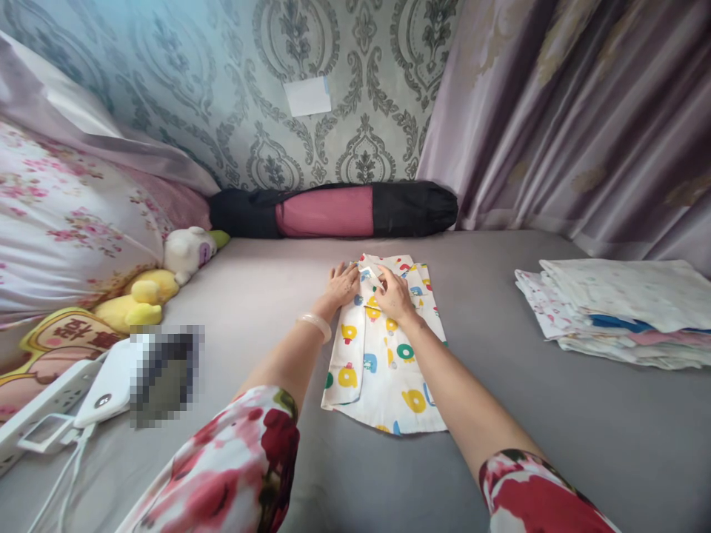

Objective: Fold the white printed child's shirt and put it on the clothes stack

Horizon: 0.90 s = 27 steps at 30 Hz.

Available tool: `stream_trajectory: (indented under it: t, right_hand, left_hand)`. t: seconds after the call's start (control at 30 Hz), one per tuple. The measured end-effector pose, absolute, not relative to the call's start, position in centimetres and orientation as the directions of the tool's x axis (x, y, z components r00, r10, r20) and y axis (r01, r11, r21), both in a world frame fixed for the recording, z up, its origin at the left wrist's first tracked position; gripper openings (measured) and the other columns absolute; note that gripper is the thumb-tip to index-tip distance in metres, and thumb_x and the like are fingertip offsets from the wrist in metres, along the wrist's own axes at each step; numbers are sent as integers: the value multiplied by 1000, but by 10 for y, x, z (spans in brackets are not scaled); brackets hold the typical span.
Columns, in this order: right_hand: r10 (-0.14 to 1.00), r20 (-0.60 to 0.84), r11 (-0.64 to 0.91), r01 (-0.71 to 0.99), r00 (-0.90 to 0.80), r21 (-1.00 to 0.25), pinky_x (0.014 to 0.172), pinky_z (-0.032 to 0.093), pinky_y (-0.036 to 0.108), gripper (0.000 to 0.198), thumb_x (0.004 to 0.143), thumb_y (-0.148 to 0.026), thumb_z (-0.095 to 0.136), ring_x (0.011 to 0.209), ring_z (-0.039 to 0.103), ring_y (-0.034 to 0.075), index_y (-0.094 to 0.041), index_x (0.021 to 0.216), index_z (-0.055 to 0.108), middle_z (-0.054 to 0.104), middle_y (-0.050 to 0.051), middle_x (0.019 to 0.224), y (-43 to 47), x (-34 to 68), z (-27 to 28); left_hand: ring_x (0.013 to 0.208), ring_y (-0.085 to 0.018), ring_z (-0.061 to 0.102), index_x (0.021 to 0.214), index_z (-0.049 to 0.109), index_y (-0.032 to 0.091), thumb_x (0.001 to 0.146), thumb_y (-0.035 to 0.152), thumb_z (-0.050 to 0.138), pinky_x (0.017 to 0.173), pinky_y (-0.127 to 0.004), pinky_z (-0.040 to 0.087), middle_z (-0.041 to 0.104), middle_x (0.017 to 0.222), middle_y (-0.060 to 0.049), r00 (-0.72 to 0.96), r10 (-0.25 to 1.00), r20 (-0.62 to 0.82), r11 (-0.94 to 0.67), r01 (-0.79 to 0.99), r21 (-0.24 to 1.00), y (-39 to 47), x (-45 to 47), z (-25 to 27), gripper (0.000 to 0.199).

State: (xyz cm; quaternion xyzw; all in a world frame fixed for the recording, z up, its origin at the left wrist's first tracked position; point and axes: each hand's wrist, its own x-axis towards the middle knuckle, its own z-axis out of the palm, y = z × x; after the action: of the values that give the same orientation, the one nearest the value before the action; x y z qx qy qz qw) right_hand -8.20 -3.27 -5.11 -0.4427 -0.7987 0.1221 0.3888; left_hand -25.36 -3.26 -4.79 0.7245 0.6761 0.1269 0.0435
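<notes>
A small white shirt (pixel 383 377) with a yellow, blue, green and red print lies on the grey bed sheet, its left side folded inward in a long strip. My left hand (pixel 343 285) rests flat on the upper left edge of the shirt, fingers stretched out, with a pale bangle (pixel 315 326) on the wrist. Near the shirt's top, my right hand (pixel 394 297) is closed, with thumb and finger pinching a white flap of the cloth. My right forearm hides part of the shirt's right side.
A stack of folded cloths (pixel 622 311) lies at the right. A black and pink roll bag (pixel 327 211) stretches along the wall. Plush toys (pixel 189 252), a power strip (pixel 49 400), a white device with cables (pixel 111 385) and a blurred-out object (pixel 164 377) lie at the left.
</notes>
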Motion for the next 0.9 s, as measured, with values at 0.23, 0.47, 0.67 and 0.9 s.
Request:
stream_trajectory:
  t: [0.23,0.47,0.67,0.9]
  right_hand:
    - [734,500,671,604,-459,-430,92,37,33,40,72,-4,47,99,57,22,-18,103,68,68,7,101,-39,-83,-47]
    - [704,482,707,575,-521,-411,92,35,33,26,75,-9,52,96,57,20,-19,87,71,68,4,91,-42,-83,-46]
    - [709,487,698,606,-510,-382,93,36,33,27,89,-21,44,98,58,20,-19,91,71,69,6,95,-45,-84,-41]
    - [774,305,626,740,-554,-245,117,9,43,57,95,-32,34,142,26,24,-5,145,37,34,14,152,-50,-90,-45]
  left_hand:
    - [142,-29,25,140,46,22,88,24,36,114,-49,23,43,149,-2,60,981,184,-124,925,358,-28,-265,-54,53]
    - [137,-22,35,135,51,19,94,26,25,114,-41,29,54,138,-4,-37,962,270,-107,859,500,-20,-276,-60,49]
    - [140,-23,30,134,52,23,97,37,28,116,-43,25,49,144,-1,-20,959,281,-134,845,517,-26,-270,-54,47]
    - [145,-26,18,142,43,28,97,37,24,116,-51,16,39,151,1,181,975,132,-207,953,223,-36,-256,-47,49]
